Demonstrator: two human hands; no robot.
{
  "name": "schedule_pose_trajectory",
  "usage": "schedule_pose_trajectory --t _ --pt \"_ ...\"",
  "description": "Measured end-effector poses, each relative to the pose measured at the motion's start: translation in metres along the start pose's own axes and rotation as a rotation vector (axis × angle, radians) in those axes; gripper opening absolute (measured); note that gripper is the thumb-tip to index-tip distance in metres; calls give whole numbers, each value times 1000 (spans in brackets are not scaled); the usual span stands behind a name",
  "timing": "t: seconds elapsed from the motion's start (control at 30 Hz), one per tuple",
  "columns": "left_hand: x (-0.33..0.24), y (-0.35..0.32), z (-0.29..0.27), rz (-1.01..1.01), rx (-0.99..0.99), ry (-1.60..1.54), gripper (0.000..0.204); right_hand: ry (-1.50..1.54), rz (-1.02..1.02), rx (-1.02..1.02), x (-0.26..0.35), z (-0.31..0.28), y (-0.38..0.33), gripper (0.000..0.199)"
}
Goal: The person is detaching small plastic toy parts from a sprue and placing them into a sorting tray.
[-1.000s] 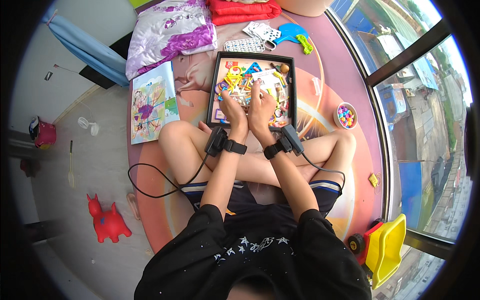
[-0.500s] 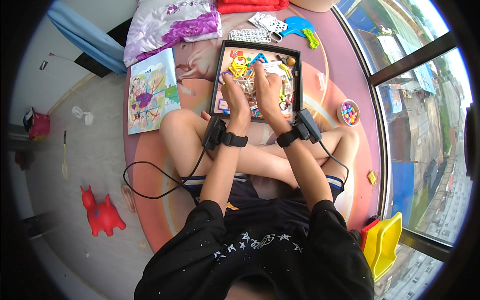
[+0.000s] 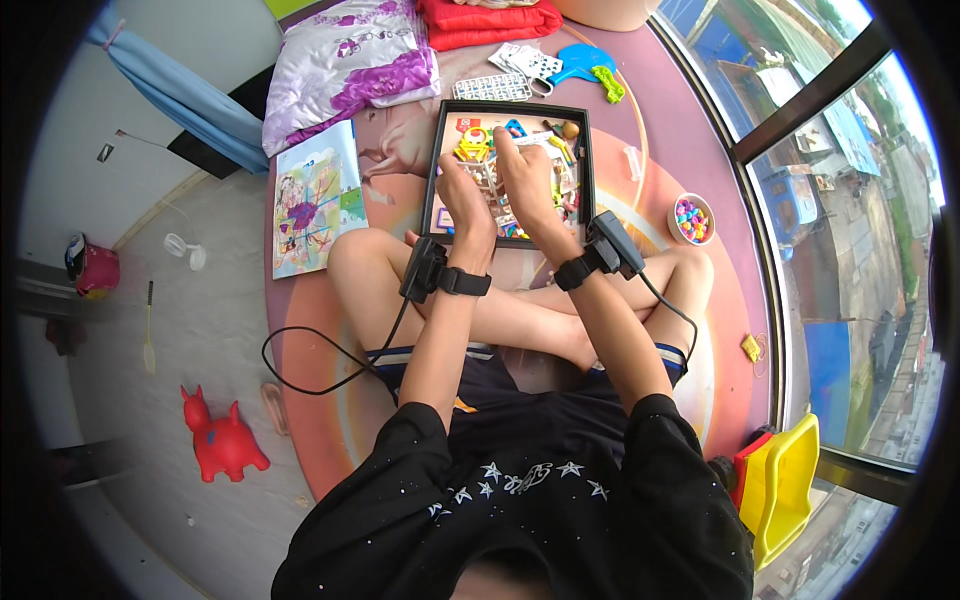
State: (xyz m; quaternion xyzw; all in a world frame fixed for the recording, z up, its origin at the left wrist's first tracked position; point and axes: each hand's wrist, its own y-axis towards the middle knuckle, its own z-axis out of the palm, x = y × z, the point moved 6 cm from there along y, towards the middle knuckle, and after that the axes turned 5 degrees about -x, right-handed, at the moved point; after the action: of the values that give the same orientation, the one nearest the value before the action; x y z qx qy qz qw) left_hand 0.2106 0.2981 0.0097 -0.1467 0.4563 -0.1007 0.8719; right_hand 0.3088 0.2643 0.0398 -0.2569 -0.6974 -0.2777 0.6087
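Observation:
A shallow black-rimmed tray [image 3: 588,185] lies in front of my crossed legs, filled with small colourful plastic pieces. My left hand [image 3: 465,200] hovers over its near left part, thumb side up; its fingers are mostly hidden. My right hand [image 3: 528,182] is over the middle, with fingers curled downward among the pieces; whatever they grip is out of sight. Beyond the hands are yellow plastic pieces [image 3: 474,145] and a blue piece [image 3: 516,127], partly covered by my right hand. A round brown piece [image 3: 570,130] sits in the tray's far right corner. Black straps with small boxes circle both wrists.
A bowl of coloured beads [image 3: 691,219] stands right of the tray, near the window. White grid [image 3: 492,87], cards [image 3: 530,62] and a blue paddle-shaped item [image 3: 583,63] lie beyond it. To the left is a drawing [image 3: 318,205]; a yellow toy [image 3: 788,490] is lower right.
The view has shifted slightly, so the tray appears lower. My right hand has moved a little left and farther over the pieces, covering more of the blue piece.

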Motion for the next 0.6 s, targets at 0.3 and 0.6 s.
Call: schedule_pose_trajectory --t 0.3,0.6 --pt "-35 -45 5 698 310 619 38 468 357 -121 -7 -33 -8 36" --pt "-57 -61 8 459 715 917 31 118 -128 581 74 -69 -36 36"
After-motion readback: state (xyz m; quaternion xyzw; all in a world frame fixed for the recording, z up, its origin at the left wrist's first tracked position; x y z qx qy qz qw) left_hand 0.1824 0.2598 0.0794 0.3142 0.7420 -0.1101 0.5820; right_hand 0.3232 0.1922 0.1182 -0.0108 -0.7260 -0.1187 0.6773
